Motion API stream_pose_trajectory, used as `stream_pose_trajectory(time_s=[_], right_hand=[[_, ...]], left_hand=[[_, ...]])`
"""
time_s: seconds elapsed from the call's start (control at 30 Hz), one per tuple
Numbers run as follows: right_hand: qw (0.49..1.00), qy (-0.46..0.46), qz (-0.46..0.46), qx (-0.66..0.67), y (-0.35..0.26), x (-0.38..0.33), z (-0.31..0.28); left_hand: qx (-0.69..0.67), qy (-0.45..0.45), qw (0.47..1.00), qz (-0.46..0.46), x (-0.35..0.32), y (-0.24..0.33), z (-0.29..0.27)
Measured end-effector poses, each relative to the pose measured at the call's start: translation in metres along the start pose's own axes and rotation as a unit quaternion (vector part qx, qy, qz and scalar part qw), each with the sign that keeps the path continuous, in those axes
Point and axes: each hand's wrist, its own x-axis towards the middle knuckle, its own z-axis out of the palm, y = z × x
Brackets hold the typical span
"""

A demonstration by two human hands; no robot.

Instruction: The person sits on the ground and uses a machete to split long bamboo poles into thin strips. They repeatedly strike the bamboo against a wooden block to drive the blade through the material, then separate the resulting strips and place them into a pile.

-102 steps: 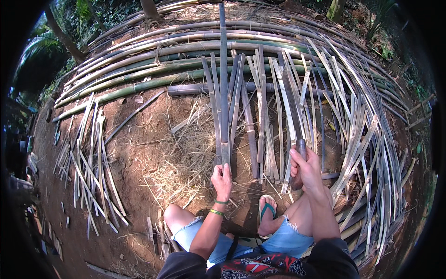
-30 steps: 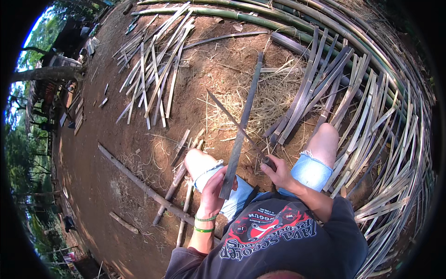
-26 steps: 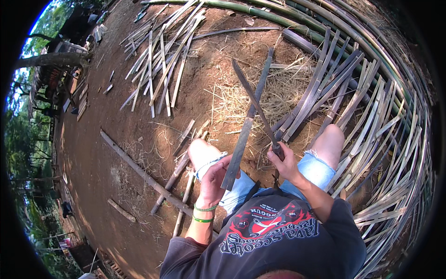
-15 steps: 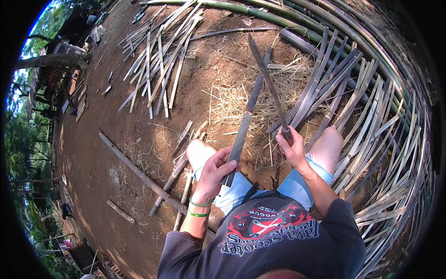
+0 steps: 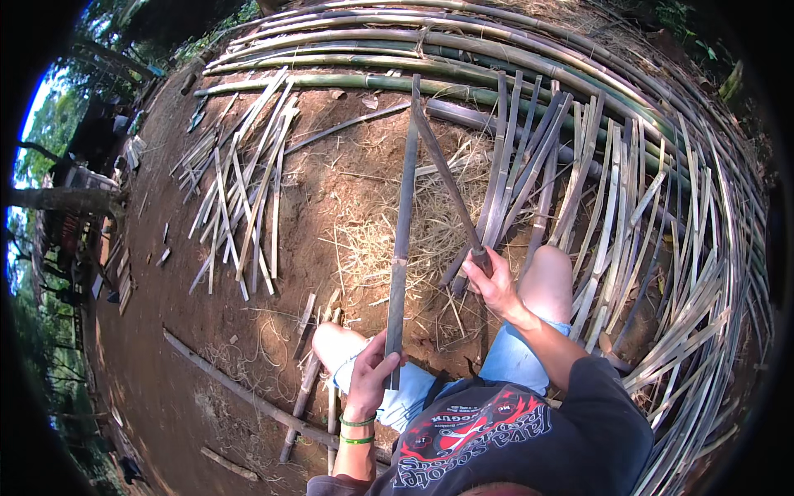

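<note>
My left hand (image 5: 372, 379) is closed round the near end of a long flat bamboo strip (image 5: 401, 273). This dark strip, with a pale node ring partway along, points away from me. In my right hand (image 5: 495, 285) is the dark handle of a machete (image 5: 451, 183), its long blade slanting up and left. The blade's tip comes up close to the far end of the strip; whether they touch I cannot tell. Beneath both lies a heap of straw-coloured shavings (image 5: 413, 223) on the ground between my knees.
Bamboo poles (image 5: 347, 80) lie along the far side. Many split strips (image 5: 628, 223) spread over the right, and a pile of pale strips (image 5: 240, 182) lies at the far left. A thin wooden pole (image 5: 240, 388) rests on the brown soil left of my legs.
The head view has shifted, showing more of the far poles. The strip has swung to nearly upright in the picture, and the blade, which crossed it before, now meets it only near the tips.
</note>
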Motion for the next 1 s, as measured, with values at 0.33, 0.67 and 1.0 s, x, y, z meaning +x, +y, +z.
stream_pose_trajectory(time_s=[0.33,0.67,1.0], right_hand=[[0.99,0.072,-0.035,0.114,-0.021,0.033,-0.031],[0.968,0.206,-0.116,0.08,-0.044,0.092,-0.111],[0.973,0.221,-0.062,-0.024,-0.018,0.063,-0.122]], left_hand=[[-0.157,-0.07,0.984,-0.043,0.026,-0.036,0.005],[0.003,-0.126,0.992,-0.033,0.083,-0.069,0.068],[0.107,-0.209,0.972,0.033,0.184,-0.179,0.148]])
